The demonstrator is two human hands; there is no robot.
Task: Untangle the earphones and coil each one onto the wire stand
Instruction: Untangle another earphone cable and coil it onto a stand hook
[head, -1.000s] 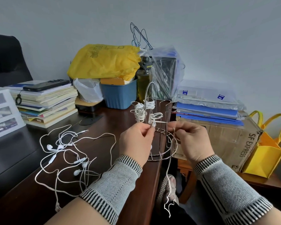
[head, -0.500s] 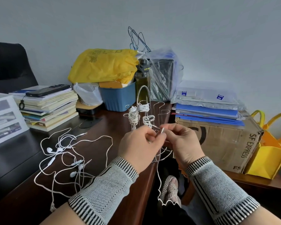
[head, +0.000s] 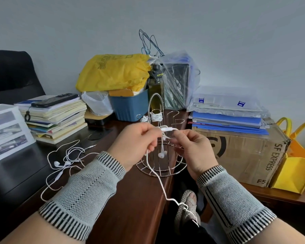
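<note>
— Nearest the camera, over the edge of the dark brown wooden desk (head: 130, 199): two grey knitted sleeves with black-striped cuffs (head: 88, 189), left hand (head: 133, 144) and right hand (head: 195, 150) raised close together.

— Holding what?

— One white wired earphone set (head: 163, 136), stretched between them. Left fingers curled round the cord, right thumb and forefinger pinching it by the white inline remote. Two earbuds dangling just below the hands, one long strand trailing down past the desk edge toward a patterned shoe (head: 187, 205).

— And the stand?

— Directly behind the hands, on the desk near its right edge: a silver wire stand with round base and looped arms (head: 161, 166). Two white coils already wound on upper arms, above the left knuckles.

— Anything left loose?

— To the left of the left forearm, flat on the desk: a tangle of white earphones (head: 65, 161), well apart from both hands.

— Farther back?

— Stack of books with a black phone on top (head: 55, 117) at left, blue plastic bin (head: 128, 106) under a yellow plastic bag (head: 113, 73), green bottle (head: 155, 85), clear bags. At right, brown cardboard box (head: 239, 152) carrying blue folders, yellow tote bag (head: 296, 166) beside it.
</note>
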